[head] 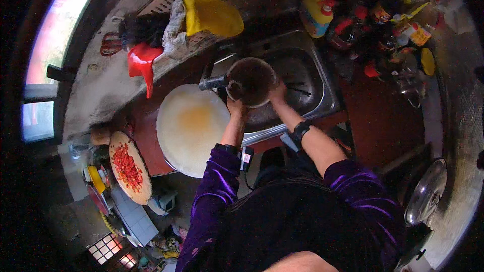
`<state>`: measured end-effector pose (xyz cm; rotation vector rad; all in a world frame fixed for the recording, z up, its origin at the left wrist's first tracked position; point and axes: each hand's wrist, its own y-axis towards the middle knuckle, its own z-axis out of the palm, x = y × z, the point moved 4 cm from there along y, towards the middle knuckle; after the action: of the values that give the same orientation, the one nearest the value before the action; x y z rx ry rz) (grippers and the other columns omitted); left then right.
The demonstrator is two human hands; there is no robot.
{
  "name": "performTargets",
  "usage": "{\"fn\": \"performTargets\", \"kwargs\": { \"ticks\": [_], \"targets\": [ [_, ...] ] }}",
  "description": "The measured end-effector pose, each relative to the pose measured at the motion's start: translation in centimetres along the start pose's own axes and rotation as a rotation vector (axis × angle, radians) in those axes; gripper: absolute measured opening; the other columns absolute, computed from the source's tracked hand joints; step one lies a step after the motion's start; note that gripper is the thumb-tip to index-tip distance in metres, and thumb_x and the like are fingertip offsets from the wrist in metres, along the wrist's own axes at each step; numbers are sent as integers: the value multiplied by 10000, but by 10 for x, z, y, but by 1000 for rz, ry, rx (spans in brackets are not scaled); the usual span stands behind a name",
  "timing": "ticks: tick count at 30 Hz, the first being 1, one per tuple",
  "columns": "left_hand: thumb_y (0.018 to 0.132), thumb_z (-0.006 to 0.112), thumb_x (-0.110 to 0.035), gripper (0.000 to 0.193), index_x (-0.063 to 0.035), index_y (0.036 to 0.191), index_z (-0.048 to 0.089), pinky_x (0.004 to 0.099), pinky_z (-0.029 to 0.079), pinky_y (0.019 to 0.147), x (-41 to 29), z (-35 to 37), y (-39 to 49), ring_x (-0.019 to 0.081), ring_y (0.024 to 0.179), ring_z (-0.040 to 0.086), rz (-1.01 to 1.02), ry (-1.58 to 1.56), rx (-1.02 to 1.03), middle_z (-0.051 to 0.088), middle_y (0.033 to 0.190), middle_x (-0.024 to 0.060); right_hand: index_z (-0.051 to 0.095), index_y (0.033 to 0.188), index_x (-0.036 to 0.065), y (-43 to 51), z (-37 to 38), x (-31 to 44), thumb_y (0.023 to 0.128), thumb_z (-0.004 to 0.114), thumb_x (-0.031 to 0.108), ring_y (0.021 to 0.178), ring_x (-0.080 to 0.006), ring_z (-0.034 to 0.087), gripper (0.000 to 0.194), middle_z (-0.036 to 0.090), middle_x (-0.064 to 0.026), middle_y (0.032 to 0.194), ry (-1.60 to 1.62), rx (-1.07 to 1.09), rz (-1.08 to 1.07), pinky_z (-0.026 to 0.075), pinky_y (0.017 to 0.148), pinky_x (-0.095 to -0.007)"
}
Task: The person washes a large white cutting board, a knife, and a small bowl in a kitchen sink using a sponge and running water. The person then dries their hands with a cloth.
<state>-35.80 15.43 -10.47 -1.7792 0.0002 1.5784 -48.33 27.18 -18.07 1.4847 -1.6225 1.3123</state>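
A round dark pot [252, 81] with a pale rim and a stubby dark handle [213, 82] is held over the stainless steel sink [320, 64]. My left hand [237, 107] grips its near left edge, partly hidden behind the rim. On the right side of the pot, my right hand [278, 91] holds the wall. The pot's inside is dark, and I cannot tell what it contains. Two thin dark sticks [300, 87] lie in the basin beyond my right hand. Left of the sink is a large round white board [193, 132] with a yellowish stain.
An oval wooden board [130, 170] with chopped red peppers [126, 164] is at the left. A basket with a yellow cloth [211, 13] and a red cloth [141, 64] stands behind the counter. Detergent [317, 11] and several bottles crowd the back right. A metal lid [425, 192] leans right.
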Motion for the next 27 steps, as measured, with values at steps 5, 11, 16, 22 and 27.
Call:
{"fn": "performTargets", "kwargs": {
  "ticks": [5,11,16,22,27],
  "targets": [
    [771,554,-91,454,-76,1207,428,381,523,612,11,-2,-4,275,890,580,-61,-160,-27,523,1125,112,460,1106,-38,-40,-17,10,778,567,116,1055,-386,436,378,446,-242,1144,88,-69,-442,369,877,-409],
    [764,539,-60,446,-73,1197,437,380,516,616,12,2,-8,263,886,571,-30,-178,-25,538,1096,104,486,1057,-20,-45,-78,76,725,607,69,1052,-381,429,364,415,-216,1176,-141,-133,-700,362,886,-436],
    [743,564,-70,471,-74,1198,440,383,521,554,14,-4,13,272,817,587,-44,-18,32,569,1034,111,523,1080,57,-55,-49,57,699,590,102,1097,-366,444,390,453,-155,1230,-320,493,-1147,389,909,-448],
    [741,532,-85,427,-61,1162,468,377,500,657,13,-17,18,248,853,573,-240,171,156,595,951,122,549,1072,129,-64,-13,22,743,564,231,1078,-335,471,345,515,-92,1172,-708,697,-1211,418,871,-461],
    [878,403,-275,351,-32,1100,523,365,482,735,7,-10,15,234,892,570,36,-109,237,578,1047,101,559,1070,116,-75,-19,61,790,513,224,1093,-319,471,304,527,-89,1164,-221,599,-742,408,891,-446]
  ]
}}
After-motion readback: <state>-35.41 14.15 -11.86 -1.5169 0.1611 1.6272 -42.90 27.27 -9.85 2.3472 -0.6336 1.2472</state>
